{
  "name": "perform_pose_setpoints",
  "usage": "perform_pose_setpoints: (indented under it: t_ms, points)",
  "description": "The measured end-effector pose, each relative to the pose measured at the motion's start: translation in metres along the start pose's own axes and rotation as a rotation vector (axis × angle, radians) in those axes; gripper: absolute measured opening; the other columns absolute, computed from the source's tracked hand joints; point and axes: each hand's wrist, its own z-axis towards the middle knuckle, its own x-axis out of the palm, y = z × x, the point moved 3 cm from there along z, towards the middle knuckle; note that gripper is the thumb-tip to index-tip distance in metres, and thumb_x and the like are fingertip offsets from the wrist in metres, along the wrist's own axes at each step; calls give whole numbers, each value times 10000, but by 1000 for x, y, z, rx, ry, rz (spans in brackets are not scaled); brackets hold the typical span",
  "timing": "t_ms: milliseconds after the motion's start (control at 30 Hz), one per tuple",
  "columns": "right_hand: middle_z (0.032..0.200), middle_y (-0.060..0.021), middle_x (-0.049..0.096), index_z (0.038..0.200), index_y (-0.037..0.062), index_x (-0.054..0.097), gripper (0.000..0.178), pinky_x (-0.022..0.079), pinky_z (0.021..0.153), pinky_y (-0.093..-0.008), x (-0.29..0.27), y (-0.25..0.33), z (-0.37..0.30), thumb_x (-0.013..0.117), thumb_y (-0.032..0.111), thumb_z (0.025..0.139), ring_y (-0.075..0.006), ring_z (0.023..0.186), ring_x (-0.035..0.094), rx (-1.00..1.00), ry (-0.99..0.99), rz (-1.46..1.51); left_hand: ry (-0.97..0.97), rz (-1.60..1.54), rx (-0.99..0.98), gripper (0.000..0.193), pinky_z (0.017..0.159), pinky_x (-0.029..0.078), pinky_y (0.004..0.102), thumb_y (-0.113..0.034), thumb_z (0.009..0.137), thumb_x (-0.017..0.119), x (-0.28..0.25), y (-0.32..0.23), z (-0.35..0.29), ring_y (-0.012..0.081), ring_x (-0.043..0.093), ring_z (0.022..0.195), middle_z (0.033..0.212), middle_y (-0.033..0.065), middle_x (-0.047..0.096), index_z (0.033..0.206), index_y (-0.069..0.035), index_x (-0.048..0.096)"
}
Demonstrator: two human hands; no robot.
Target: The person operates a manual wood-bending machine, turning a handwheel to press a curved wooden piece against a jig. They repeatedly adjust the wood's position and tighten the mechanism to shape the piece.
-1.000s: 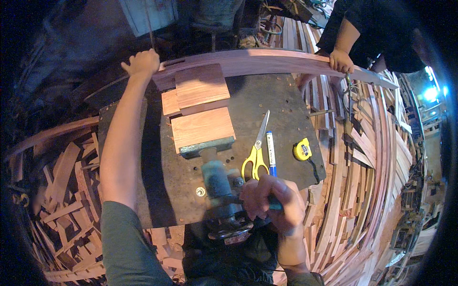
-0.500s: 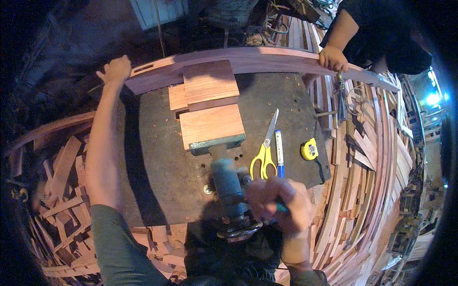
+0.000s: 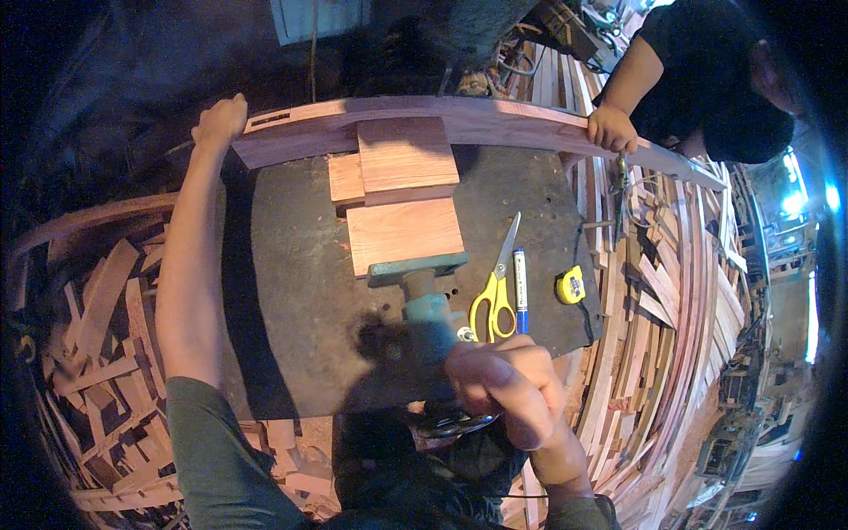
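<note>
- Left hand [image 3: 221, 121]: at the left end of the long board [image 3: 495, 122], knuckles up, fingers hidden – can't tell if it's gripping or just resting.
- Right hand [image 3: 512, 389]: fingers curled, down by the teal clamp [image 3: 431, 307]. Inside of the curl is hidden – can't tell what, if anything, it pinches.
- Board: runs rightward from the left hand, on edge along the table's far side; slot [image 3: 269, 123] in its top edge, just right of that hand.
- Co-worker's hand [image 3: 612, 129]: on the board, well right of the left hand.
- Clamp: body just up-left of the right hand, plate against the lower block [image 3: 406, 231]. Black handwheel [image 3: 446, 420] lower left of the same hand.
- Upper block [image 3: 406, 155] and small block [image 3: 346, 179]: beyond the lower block, right of the left hand and nearer the person.
- Yellow-handled scissors [image 3: 493, 305], marker [image 3: 521, 291]: side by side, just above the right hand.
- Tape measure [image 3: 571, 285]: up-right of the right hand, on the dark tabletop [image 3: 300, 265].
</note>
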Motion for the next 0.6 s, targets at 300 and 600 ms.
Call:
perform_pose_setpoints:
  t_ms: [300, 600]
  points:
    - [571, -110, 462, 638, -12, 455, 385, 354, 513, -346, -1, 1, 5, 406, 173, 973, -252, 504, 458, -39, 9, 91, -20, -8, -2, 600, 1094, 256, 540, -454, 962, 270, 5, 3, 9, 365, 395, 1338, 1438, 160, 446, 1352, -66, 509]
    - [552, -82, 426, 613, 8, 456, 412, 335, 500, -340, -1, 0, 4, 443, 227, 961, -221, 490, 420, -5, -36, -58, -27, 11, -19, 583, 1067, 292, 555, -454, 950, 283, 5, 24, 11, 381, 419, 1317, 1422, 171, 461, 1347, -102, 524]
